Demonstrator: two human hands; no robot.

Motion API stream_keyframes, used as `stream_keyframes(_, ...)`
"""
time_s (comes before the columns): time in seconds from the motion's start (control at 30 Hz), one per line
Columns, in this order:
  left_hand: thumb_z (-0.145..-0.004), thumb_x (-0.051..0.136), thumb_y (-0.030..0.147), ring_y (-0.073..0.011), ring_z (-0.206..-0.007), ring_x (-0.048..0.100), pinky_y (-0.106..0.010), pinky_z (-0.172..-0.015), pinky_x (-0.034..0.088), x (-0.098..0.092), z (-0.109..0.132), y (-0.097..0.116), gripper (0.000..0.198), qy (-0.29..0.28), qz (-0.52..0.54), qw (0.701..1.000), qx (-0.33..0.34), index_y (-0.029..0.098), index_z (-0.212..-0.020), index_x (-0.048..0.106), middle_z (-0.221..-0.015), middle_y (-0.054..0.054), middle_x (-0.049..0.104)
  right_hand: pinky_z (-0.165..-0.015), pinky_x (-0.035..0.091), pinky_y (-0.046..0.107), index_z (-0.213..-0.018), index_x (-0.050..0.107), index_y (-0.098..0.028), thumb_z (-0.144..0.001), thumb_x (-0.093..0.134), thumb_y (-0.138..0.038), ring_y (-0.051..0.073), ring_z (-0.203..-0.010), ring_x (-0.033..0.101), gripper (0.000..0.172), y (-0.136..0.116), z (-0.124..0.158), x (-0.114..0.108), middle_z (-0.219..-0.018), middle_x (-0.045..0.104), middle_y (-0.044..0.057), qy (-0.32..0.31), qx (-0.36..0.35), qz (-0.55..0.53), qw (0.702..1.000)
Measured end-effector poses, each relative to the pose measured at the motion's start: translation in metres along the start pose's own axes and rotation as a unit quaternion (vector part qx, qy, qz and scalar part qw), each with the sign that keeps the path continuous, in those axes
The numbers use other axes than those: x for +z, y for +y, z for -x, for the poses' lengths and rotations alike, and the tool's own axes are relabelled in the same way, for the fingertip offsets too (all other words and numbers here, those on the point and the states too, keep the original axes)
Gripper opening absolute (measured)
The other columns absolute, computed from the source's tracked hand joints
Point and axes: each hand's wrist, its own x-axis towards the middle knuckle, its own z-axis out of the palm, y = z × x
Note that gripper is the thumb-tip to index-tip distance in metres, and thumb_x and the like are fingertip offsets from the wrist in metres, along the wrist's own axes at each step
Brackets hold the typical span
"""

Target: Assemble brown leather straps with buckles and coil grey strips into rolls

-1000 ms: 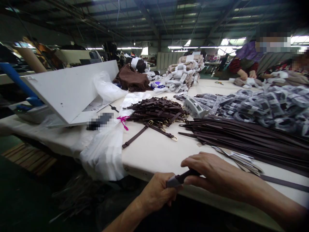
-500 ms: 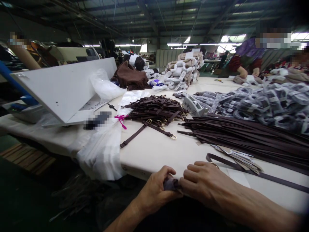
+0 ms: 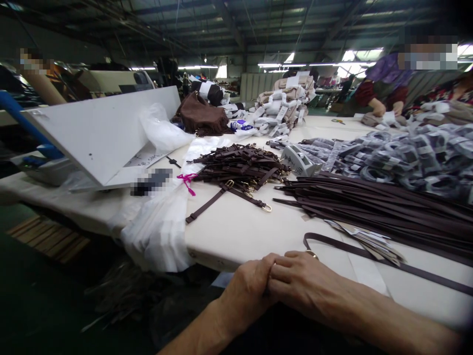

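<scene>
Watching remotely, I see the left hand [image 3: 251, 278] and right hand [image 3: 295, 273] meet at the near table [image 3: 236, 231] edge, fingers bent inward; I cannot tell what they close on. A loose dark strap [image 3: 436, 278] lies just beyond, looping near the right knuckles. Farther right, the stack of bare straps [image 3: 369, 204] looks unfinished; the wrapped bundles [image 3: 399, 158] behind look done.

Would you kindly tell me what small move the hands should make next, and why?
I would probably ease the right hand slightly away from the left hand: the two meet near the edge of the table, hiding whatever may lie between them. A dark strap loops up just beyond the right hand, so a gentle move seems safer.
</scene>
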Motion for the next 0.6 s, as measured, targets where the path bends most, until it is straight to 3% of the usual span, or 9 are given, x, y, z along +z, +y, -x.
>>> stream_keyframes(0.07, -0.074, 0.063, 0.038, -0.0195, -0.082, 0.061, -0.028, -0.071, 0.046, -0.007, 0.003, -0.001, 0.053, 0.048, -0.057, 0.997, -0.017, 0.012, -0.116, 0.042, -0.093, -0.009, 0.063, -0.059, 0.026, 0.033, -0.093, 0.053, -0.018, -0.091, 0.046, -0.021, 0.016, -0.072, 0.047, 0.008, 0.0, 0.001, -0.003, -0.084, 0.06, 0.001, 0.006, -0.013, 0.027, 1.0)
stream_keyframes(0.13, -0.07, 0.065, 0.039, -0.0183, -0.07, 0.059, -0.027, -0.061, 0.044, -0.015, 0.007, -0.003, 0.04, 0.081, -0.137, 0.986, -0.042, 0.013, -0.097, 0.051, -0.082, -0.007, 0.063, -0.056, 0.022, 0.034, -0.092, 0.054, -0.018, -0.092, 0.045, -0.021, 0.016, -0.066, 0.043, 0.009, 0.0, 0.002, -0.007, -0.079, 0.059, 0.001, 0.013, -0.02, 0.051, 0.998)
stream_keyframes(0.2, -0.076, 0.06, 0.037, -0.015, -0.056, 0.054, -0.025, -0.051, 0.037, -0.017, 0.009, -0.006, 0.023, 0.078, -0.202, 0.976, -0.028, 0.016, -0.07, 0.051, -0.065, -0.003, 0.059, -0.055, 0.021, 0.034, -0.089, 0.054, -0.018, -0.091, 0.045, -0.02, 0.016, -0.064, 0.041, 0.009, -0.002, 0.001, -0.007, -0.078, 0.058, 0.002, 0.022, -0.026, 0.061, 0.998)
stream_keyframes(0.27, -0.081, 0.053, 0.031, -0.0134, -0.049, 0.05, -0.026, -0.047, 0.03, -0.014, 0.011, -0.01, 0.027, 0.073, -0.237, 0.969, 0.015, 0.017, -0.058, 0.047, -0.054, -0.001, 0.054, -0.056, 0.022, 0.034, -0.089, 0.053, -0.018, -0.091, 0.045, -0.019, 0.016, -0.064, 0.042, 0.008, -0.003, -0.003, -0.003, -0.078, 0.058, 0.001, 0.025, -0.026, 0.05, 0.998)
stream_keyframes(0.37, -0.082, 0.052, 0.028, -0.0147, -0.05, 0.052, -0.026, -0.047, 0.029, -0.006, 0.011, -0.013, 0.024, 0.062, -0.246, 0.966, 0.058, 0.016, -0.061, 0.051, -0.054, -0.002, 0.056, -0.058, 0.026, 0.032, -0.086, 0.051, -0.02, -0.092, 0.045, -0.02, 0.015, -0.065, 0.046, 0.009, -0.003, -0.009, 0.002, -0.079, 0.059, -0.001, 0.006, -0.019, -0.007, 1.0)
stream_keyframes(0.43, -0.081, 0.055, 0.032, -0.0155, -0.055, 0.055, -0.026, -0.05, 0.031, -0.006, 0.011, -0.013, 0.023, 0.032, -0.226, 0.972, 0.048, 0.015, -0.066, 0.055, -0.06, -0.003, 0.06, -0.058, 0.028, 0.03, -0.084, 0.052, -0.021, -0.092, 0.046, -0.023, 0.014, -0.065, 0.05, 0.01, 0.001, -0.01, 0.0, -0.079, 0.061, -0.002, -0.009, -0.002, -0.037, 0.999)
stream_keyframes(0.6, -0.077, 0.059, 0.045, -0.013, -0.059, 0.055, -0.022, -0.052, 0.03, -0.024, 0.007, -0.005, 0.03, -0.065, -0.14, 0.983, -0.101, 0.015, -0.077, 0.061, -0.067, -0.001, 0.063, -0.058, 0.032, 0.027, -0.088, 0.054, -0.019, -0.088, 0.051, -0.029, 0.015, -0.068, 0.057, 0.011, 0.014, 0.0, -0.02, -0.076, 0.063, 0.001, -0.038, 0.115, -0.073, 0.99)
